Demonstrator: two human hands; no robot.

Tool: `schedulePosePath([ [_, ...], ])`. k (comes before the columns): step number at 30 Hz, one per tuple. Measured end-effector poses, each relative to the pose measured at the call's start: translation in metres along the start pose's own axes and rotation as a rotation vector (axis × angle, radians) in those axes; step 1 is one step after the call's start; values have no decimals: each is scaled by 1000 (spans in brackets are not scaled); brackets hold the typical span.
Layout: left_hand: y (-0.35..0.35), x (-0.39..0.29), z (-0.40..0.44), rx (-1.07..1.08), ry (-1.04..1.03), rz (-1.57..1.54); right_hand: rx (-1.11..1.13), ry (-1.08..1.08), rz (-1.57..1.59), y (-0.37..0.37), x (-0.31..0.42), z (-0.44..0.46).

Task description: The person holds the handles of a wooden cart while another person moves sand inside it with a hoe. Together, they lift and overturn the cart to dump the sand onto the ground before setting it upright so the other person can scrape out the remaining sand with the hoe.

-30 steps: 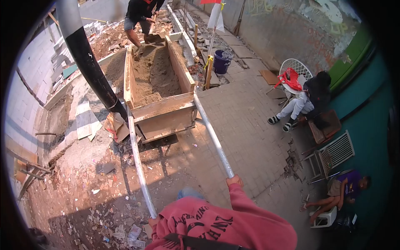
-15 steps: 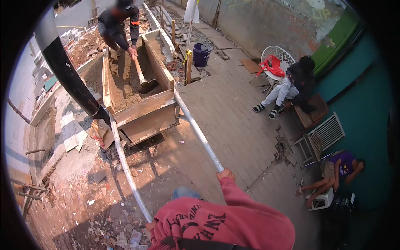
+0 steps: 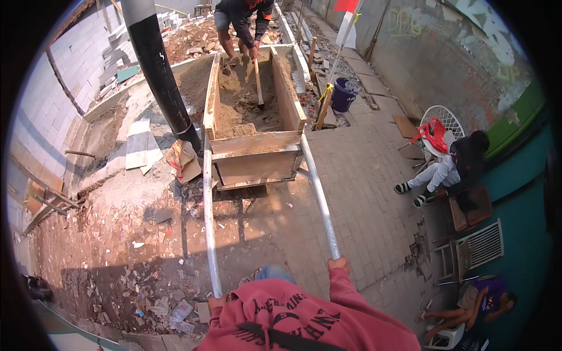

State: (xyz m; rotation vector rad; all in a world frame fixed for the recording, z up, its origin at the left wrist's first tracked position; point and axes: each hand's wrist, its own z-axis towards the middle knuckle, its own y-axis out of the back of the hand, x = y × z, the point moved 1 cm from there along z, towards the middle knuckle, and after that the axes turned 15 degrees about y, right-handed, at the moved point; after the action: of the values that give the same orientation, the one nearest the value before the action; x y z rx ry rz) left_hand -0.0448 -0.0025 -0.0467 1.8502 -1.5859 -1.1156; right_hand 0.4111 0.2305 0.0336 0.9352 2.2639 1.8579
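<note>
Two silvery metal handles run back from a wooden handcart (image 3: 256, 168) holding brown sand (image 3: 234, 108). My left hand (image 3: 216, 302), partly hidden by my red sleeve, is closed around the end of the left handle (image 3: 209, 234). At the end of the right handle (image 3: 319, 202), my right hand (image 3: 338, 265) is wrapped round the metal. Across the cart, a co-worker in a dark jacket (image 3: 241, 22) bends over the box. The co-worker's hands (image 3: 254, 51) grip a hoe (image 3: 258, 79) whose blade is down in the sand.
A black pole (image 3: 159, 76) stands close to the cart's left side. Rubble (image 3: 129, 251) litters the ground on the left. To the right are a purple bucket (image 3: 344, 95), a flag on a stake, a white chair (image 3: 443, 120) and two seated people beside the wall.
The view has swung left, so the cart now appears straighter ahead. The co-worker's hoe has turned edge-on in the sand. Both my hands stay on the handles.
</note>
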Motion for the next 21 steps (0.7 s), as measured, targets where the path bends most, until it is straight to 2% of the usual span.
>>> schedulePosePath([
  [7, -1, -1, -4, -95, -72, 9, 2, 13, -24, 1, 1, -3],
  [12, 15, -15, -15, 103, 45, -21, -9, 6, -49, 5, 4, -1],
  [21, -3, 3, 13, 82, 35, 22, -28, 6, 3, -6, -4, 2],
])
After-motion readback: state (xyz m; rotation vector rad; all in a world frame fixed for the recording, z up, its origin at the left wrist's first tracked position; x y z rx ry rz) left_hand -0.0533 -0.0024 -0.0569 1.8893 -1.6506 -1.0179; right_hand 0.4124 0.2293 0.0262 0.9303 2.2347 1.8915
